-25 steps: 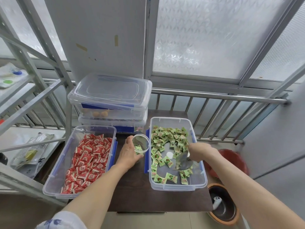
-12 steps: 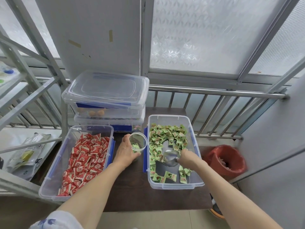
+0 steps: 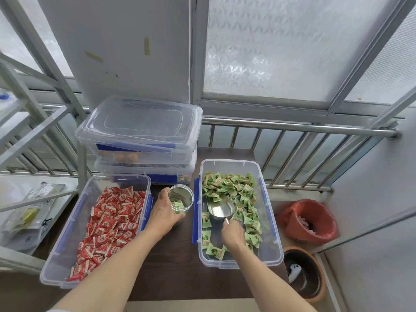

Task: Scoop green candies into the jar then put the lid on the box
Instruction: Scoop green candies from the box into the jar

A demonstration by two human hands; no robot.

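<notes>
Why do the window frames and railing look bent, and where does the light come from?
Head view: the wide-angle lens bows straight lines near the edges. Soft daylight comes through the frosted window, so shadows are faint. The metal scoop shines a little; the candies look sharp.

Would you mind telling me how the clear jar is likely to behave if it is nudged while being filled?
The jar looks like thin clear plastic holding only a few green candies, so it is probably light and would slide or tip easily. The left hand grips its side, which likely steadies it. Its round wall suggests it would roll if knocked over.
</notes>
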